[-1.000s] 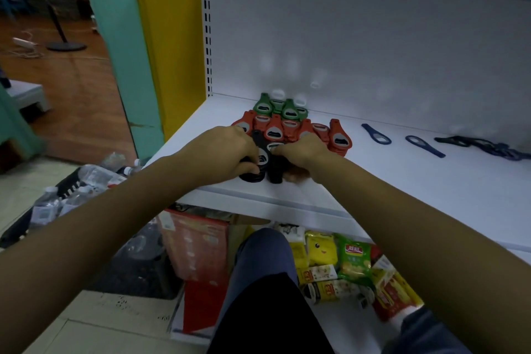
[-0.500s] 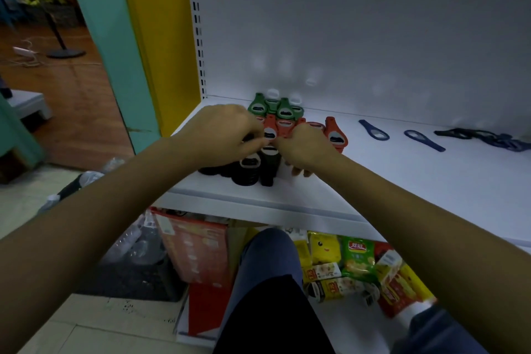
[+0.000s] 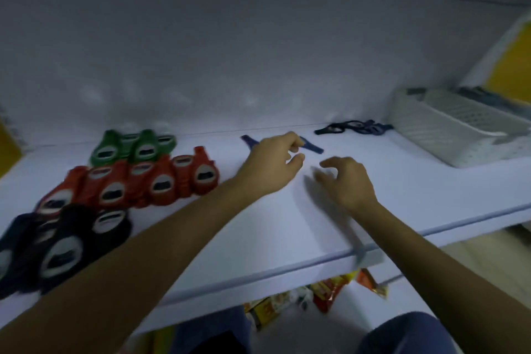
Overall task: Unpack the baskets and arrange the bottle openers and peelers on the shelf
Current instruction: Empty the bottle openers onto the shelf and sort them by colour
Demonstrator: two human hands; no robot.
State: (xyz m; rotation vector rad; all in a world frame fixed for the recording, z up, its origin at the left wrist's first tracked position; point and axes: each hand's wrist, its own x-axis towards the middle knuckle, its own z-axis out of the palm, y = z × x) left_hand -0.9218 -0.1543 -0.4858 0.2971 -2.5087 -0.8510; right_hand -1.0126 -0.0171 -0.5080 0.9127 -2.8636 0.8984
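The bottle openers look mostly dealt with: on the left of the white shelf (image 3: 287, 227) they sit packed in rows by colour, green openers (image 3: 132, 146) at the back, red openers (image 3: 138, 181) in the middle and black openers (image 3: 57, 244) nearest the front edge. What seems left is the peelers. Two blue peelers lie loose toward the middle of the shelf, one (image 3: 249, 141) poking out behind the left hand (image 3: 273, 164), the other (image 3: 311, 147) just past its fingertips, and a tangle of dark peelers (image 3: 356, 127) lies unsorted by the back wall, just beside a white basket (image 3: 448, 129) at the right end; whether anything remains inside that basket I cannot tell. The left hand hovers low over the blue peelers with its fingers curled loosely and thumb apart, not closed on anything as far as the blur lets me see. The right hand (image 3: 347, 181) hangs just beside it, fingers bent and spread, empty. Compared with half a second ago, both hands have left the black openers they were nudging into place at the front left and have swung rightward to the peelers, and the view has turned with them, so the basket now shows and the yellow panel on the left is almost gone.
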